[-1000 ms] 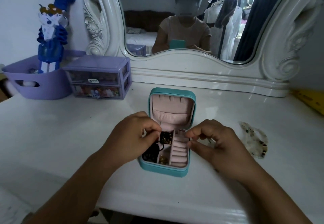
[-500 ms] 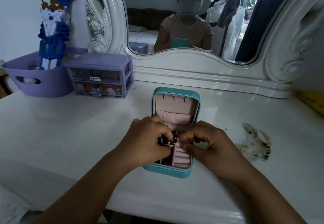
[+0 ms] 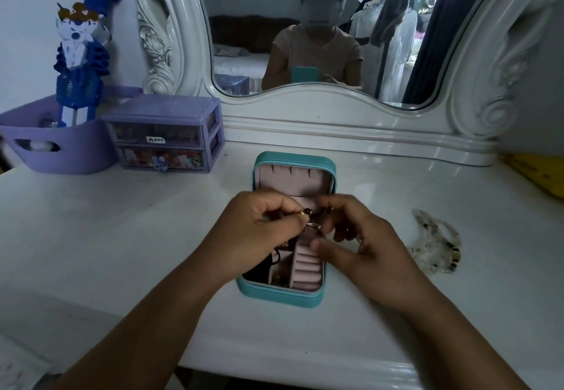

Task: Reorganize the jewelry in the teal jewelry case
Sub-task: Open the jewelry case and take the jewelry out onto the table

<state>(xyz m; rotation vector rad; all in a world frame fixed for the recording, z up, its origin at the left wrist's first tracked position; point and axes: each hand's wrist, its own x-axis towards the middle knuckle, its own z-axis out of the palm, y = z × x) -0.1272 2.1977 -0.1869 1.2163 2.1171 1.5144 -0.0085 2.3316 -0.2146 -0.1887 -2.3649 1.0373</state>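
The teal jewelry case (image 3: 280,293) lies open on the white vanity, pink lid upright at the back. Its pink ring rolls (image 3: 306,267) fill the right side; dark and gold pieces lie in the left compartments. Above the case my left hand (image 3: 256,234) pinches a small gold ring with a dark stone (image 3: 305,212) between thumb and forefinger. My right hand (image 3: 357,237) hovers just to its right with curled fingers at a second small ring (image 3: 312,226); whether it grips that ring is unclear. Both hands hide the middle of the case.
A beaded bracelet (image 3: 436,246) lies on the table to the right of the case. A purple mini drawer unit (image 3: 166,134) and a purple basket (image 3: 45,139) with a blue figure stand at back left. The mirror frame (image 3: 335,127) runs along the back. Yellow object at far right.
My left hand has lifted out of the case's left compartment with a small ring. Both hands have come together above the middle of the case.
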